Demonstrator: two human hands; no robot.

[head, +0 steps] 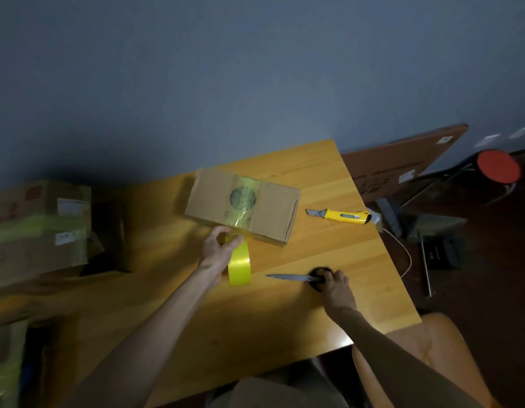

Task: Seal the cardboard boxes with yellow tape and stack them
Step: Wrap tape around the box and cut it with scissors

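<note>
A flat cardboard box (273, 207) lies on the wooden table (329, 254), with a strip of yellow tape (244, 198) running across its top and down its near side. My left hand (218, 248) grips the yellow tape roll (239, 265) just in front of the box; the tape still joins the roll to the box. My right hand (336, 285) holds the black handles of a pair of scissors (296, 278) that lie on the table, blades pointing left toward the roll.
A yellow utility knife (340, 215) lies on the table right of the box. Stacked taped cardboard boxes (40, 228) stand at the left edge. Beyond the table's right edge are a leaning brown board (402, 163), a red stool (498, 166) and tools on the floor.
</note>
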